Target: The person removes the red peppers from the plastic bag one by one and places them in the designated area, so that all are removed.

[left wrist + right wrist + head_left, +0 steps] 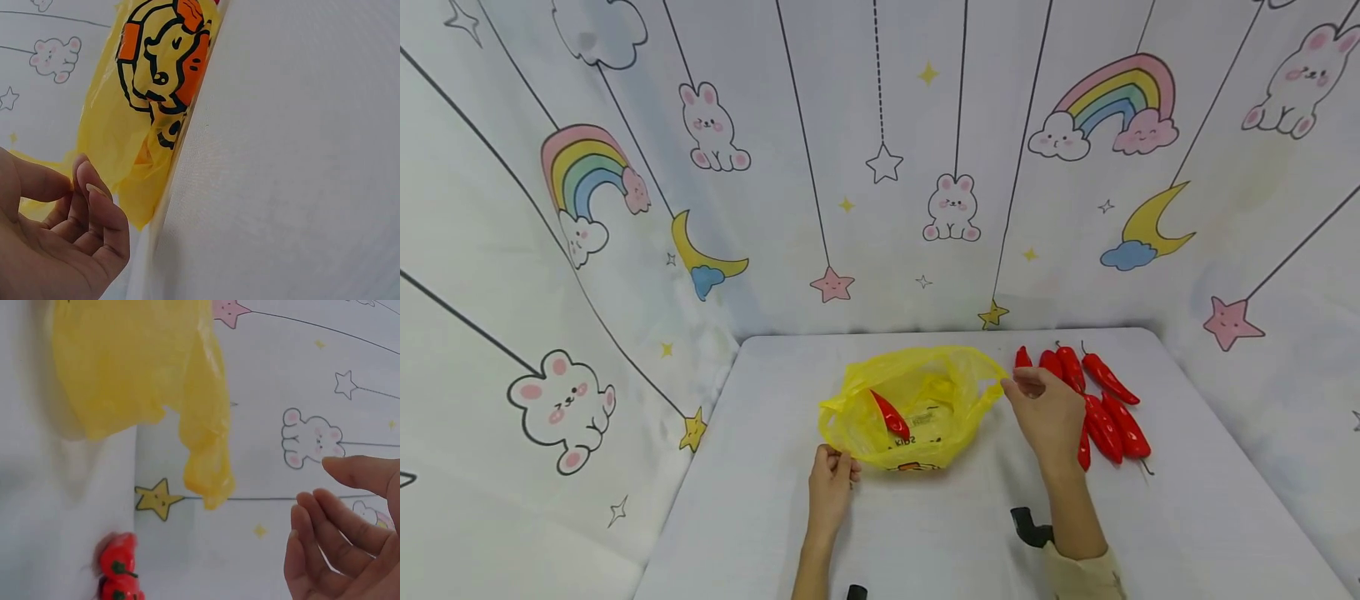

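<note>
A yellow plastic bag stands with its mouth spread wide, and one red chili pepper lies inside. My left hand pinches the bag's near left edge between thumb and fingertips; the left wrist view shows the bag's cartoon print beyond the fingers. Beside the bag's right handle is my right hand. In the right wrist view, a gap separates its thumb from its loosely bent fingers, which hold nothing and stand apart from the handle.
Several red chili peppers lie to the right of the bag, some partly hidden behind my right hand. All rests on a white table. A white curtain with rabbits and rainbows hangs behind and at both sides.
</note>
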The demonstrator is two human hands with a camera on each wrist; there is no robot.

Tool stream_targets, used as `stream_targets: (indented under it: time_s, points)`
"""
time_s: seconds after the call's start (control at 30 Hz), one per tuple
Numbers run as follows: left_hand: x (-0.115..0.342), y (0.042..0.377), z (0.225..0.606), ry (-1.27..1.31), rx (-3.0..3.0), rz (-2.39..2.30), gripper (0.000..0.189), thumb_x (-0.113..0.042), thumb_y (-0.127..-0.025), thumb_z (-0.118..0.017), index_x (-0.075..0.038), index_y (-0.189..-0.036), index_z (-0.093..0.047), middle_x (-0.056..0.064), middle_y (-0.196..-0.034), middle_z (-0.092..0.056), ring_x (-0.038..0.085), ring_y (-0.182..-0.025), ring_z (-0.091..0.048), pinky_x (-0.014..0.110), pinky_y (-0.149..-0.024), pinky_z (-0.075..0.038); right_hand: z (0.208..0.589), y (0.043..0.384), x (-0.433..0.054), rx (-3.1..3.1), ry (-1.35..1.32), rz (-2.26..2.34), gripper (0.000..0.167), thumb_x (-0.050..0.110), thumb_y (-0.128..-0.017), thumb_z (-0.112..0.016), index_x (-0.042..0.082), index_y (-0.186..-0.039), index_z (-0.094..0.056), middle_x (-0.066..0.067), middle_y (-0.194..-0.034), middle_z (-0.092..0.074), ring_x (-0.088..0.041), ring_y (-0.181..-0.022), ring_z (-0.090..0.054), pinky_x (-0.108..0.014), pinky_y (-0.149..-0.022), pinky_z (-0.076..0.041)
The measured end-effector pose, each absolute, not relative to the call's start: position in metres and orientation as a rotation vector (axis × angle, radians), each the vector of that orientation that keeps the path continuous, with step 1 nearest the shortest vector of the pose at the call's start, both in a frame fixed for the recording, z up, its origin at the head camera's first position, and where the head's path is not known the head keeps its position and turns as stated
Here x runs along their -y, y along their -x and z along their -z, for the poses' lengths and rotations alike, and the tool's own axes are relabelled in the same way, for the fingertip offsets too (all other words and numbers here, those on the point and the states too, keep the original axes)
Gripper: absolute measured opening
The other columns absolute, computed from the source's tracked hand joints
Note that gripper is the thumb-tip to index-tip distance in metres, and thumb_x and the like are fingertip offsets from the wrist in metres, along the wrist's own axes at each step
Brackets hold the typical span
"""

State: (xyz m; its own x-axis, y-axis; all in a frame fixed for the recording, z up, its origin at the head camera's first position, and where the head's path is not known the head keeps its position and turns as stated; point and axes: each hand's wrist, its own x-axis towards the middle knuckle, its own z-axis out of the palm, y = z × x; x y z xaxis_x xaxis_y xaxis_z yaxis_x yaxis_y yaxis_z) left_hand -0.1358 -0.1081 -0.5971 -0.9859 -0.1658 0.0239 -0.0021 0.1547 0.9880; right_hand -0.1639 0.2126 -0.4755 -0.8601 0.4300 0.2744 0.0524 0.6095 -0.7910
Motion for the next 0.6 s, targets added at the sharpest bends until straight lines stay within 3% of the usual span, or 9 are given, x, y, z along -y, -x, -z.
stream_targets:
  time_s: [0.3,0.6]
  points:
    - [0.109,0.137,0.598,-0.157,2.284,1.962,0.012,-0.013,-0.11,-0.052,-0.001,-0.112,-0.051,0.01,-0.086,-0.068,0.024,-0.076,-0.066,0.026,-0.064,-0.055,0.465,0.18,-0.189,2.487,0.275,-1.166,0.035,0.036,-0.096,-0.077,0.012,-0.121,-0.074,-0.007,-0.112,-0.076,-0.026,-0.104,-0.069,-0.044,-0.088,-0.061]
    - [0.11,0.137,0.596,-0.156,2.275,1.961,0.012,-0.012,-0.11,-0.052,-0.001,-0.112,-0.051,0.01,-0.085,-0.068,0.025,-0.076,-0.067,0.026,-0.064,-0.055,0.462,0.195,-0.163,2.507,0.114,-1.109,0.027,0.03,-0.093,-0.081,0.012,-0.111,-0.078,-0.005,-0.103,-0.077,-0.025,-0.096,-0.07,-0.044,-0.085,-0.059]
